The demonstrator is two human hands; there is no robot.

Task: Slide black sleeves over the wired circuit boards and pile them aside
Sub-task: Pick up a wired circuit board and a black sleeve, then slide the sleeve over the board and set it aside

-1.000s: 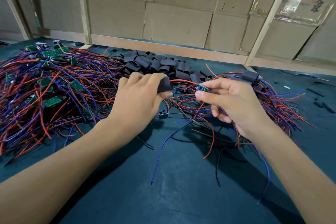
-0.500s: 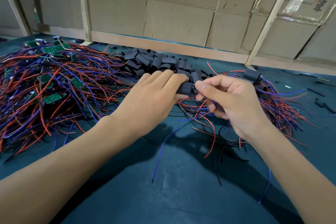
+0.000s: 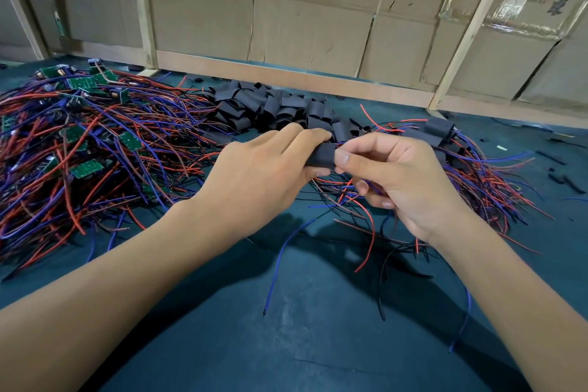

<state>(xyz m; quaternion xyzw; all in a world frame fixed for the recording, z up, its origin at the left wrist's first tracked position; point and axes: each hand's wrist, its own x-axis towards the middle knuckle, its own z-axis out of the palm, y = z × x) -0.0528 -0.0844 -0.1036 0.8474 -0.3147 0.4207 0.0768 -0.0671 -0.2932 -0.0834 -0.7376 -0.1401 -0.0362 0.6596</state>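
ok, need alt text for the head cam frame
Two bare hands meet over a dark green table: the left hand grips a black sleeve, the right hand pinches its end. Unsleeved wired boards heap left, spare sleeves behind, finished ones right.

The near stretch of green mat (image 3: 286,344) lies open apart from a few stray wire ends. A tangle of wired boards (image 3: 79,143) fills the left, loose sleeves (image 3: 273,105) crowd the middle back, sleeved boards (image 3: 471,169) the right. A cardboard wall (image 3: 318,16) closes the rear.
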